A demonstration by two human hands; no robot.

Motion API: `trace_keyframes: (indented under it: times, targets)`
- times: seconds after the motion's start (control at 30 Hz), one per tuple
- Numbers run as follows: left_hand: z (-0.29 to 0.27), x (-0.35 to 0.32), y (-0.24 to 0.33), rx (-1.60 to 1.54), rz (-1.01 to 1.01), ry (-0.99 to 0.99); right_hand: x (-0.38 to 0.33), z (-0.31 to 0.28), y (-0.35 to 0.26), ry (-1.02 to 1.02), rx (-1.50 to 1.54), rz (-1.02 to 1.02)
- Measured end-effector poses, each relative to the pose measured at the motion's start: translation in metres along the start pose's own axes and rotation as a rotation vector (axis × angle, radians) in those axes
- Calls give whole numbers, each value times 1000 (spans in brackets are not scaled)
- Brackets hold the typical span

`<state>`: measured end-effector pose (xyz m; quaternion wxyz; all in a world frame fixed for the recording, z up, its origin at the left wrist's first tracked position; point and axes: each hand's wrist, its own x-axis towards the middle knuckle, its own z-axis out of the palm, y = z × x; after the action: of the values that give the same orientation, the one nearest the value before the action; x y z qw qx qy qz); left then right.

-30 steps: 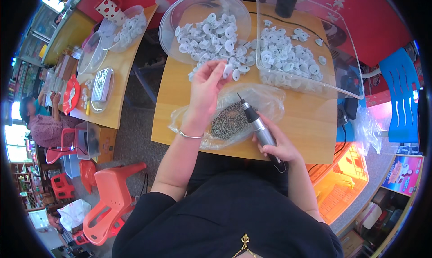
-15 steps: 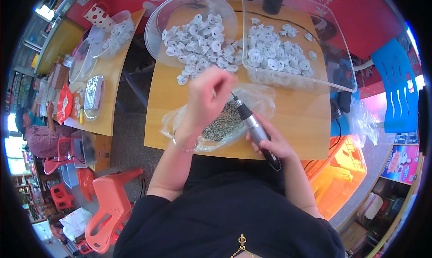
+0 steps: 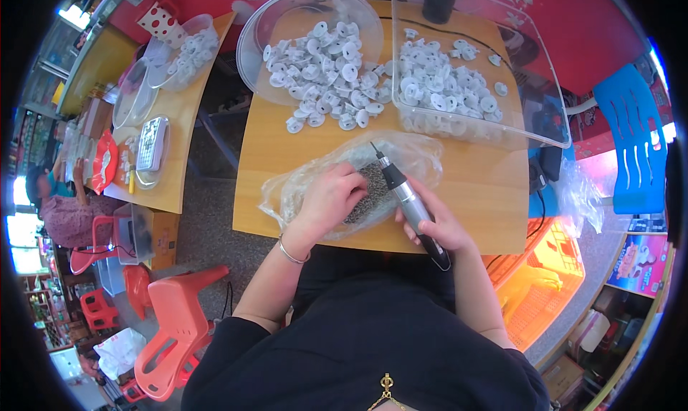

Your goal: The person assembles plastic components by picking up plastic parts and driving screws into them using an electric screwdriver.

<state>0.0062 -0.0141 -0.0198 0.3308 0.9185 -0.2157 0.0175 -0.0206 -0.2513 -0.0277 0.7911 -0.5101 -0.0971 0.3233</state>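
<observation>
My right hand (image 3: pixel 438 223) is wrapped round a silver and black electric screwdriver (image 3: pixel 411 207), its thin bit pointing up and away from me. Under it and to the left lies a crumpled clear plastic bag (image 3: pixel 294 189) holding a heap of tiny dark metal pieces that look like screws (image 3: pixel 374 196). My left hand (image 3: pixel 331 202) is down at the heap's left side, its fingers curled together at the pieces. Whatever sits between those fingertips is too small to make out. Beyond the bag, many white plastic parts with round discs (image 3: pixel 315 70) lie piled up.
A round clear tub (image 3: pixel 247 60) lies tipped behind the pile. To its right a clear rectangular bin (image 3: pixel 552 96) holds more white parts. An orange crate (image 3: pixel 534 289) stands below the table's right side; a red chair (image 3: pixel 179 314) is at left. Someone sits by the left table (image 3: pixel 179 146).
My left hand has come down from near the screwdriver's tip to the heap in the bag. The right hand still holds the screwdriver in about the same place.
</observation>
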Motion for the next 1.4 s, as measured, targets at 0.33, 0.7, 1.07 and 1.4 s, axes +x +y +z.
trace_keyframes:
  times: [0.33, 0.7, 1.07, 1.4]
  targets:
    - [-12, 10, -2, -1025, -359, 124, -2, -1, -2, 1, 41, 51]
    - [-8, 40, -19, -1379, -471, 227, -4, 3, -6, 22, 87, 77]
    - [-4, 40, -19, -1399, -460, 160, -3, 2, -5, 4, 110, 94]
    - [-4, 41, -16, -1364, -454, 156, -4, 3, -7, -3, 128, 97]
